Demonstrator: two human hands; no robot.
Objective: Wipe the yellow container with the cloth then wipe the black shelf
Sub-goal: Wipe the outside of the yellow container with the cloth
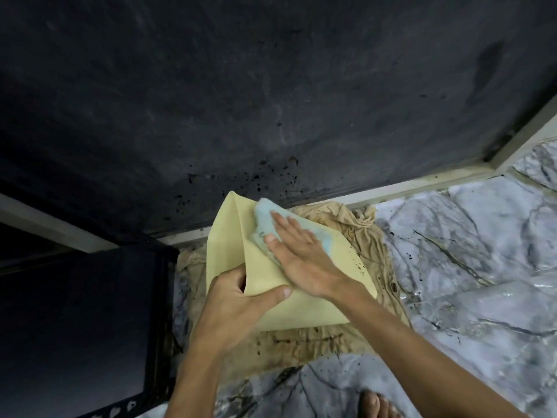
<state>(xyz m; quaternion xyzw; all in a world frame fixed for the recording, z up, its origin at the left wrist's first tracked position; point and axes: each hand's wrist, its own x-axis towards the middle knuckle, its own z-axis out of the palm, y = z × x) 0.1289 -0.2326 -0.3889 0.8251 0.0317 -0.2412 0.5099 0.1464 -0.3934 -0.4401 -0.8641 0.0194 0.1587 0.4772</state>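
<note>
The fingers of the right hand point(297, 254) are extended and spread flat, pressing a light blue cloth point(265, 226) against the upper face of the yellow container point(316, 309). The cloth lies on the container's far end, mostly under the fingertips. The left hand point(238, 300) grips the container's near left edge: thumb on the outer face, remaining fingers curled round the edge (their tips are hidden). The container is tilted and sits above a stained tan rag point(358, 227) spread on the marble-patterned floor point(470, 245). Left of the container stands the black shelf point(90, 321). Behind the container rises a dark wall point(241, 86). Near the container's lower right, a bare foot point(376, 404) rests on the floor.
</note>
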